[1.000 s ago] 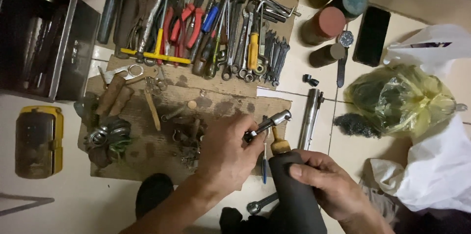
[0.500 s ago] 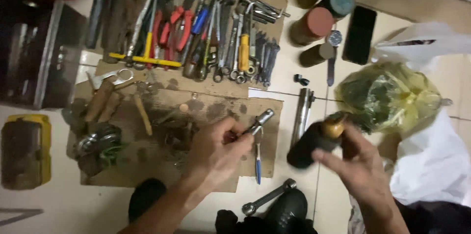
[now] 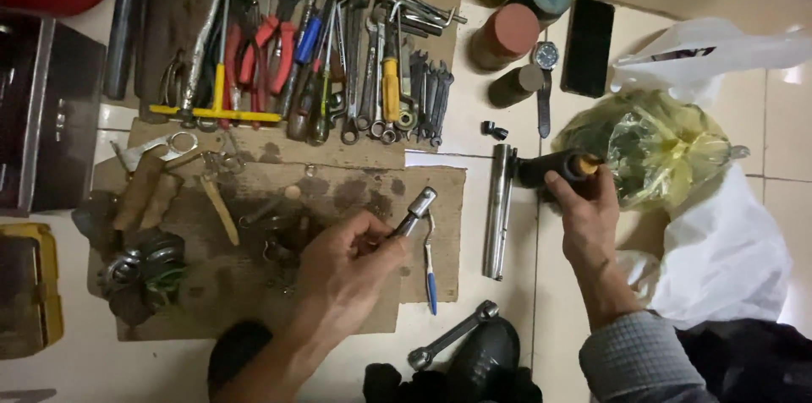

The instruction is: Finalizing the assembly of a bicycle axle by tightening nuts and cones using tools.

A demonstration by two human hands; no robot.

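The left hand (image 3: 342, 272) hovers over the stained cardboard sheet (image 3: 254, 285) on the tiled floor, its fingers (image 3: 381, 242) closed around a silver socket tool (image 3: 416, 210) that points up and to the right. The right hand (image 3: 584, 208) reaches out beside the yellow plastic bag (image 3: 660, 149), fingers wrapped around a black cylindrical handle (image 3: 550, 170) with an orange tip. Between the hands a long steel tube (image 3: 497, 208) lies on the floor. A small blue-handled tool (image 3: 430, 272) rests at the cardboard's edge, and wrenches and pliers (image 3: 338, 56) lie in a row above
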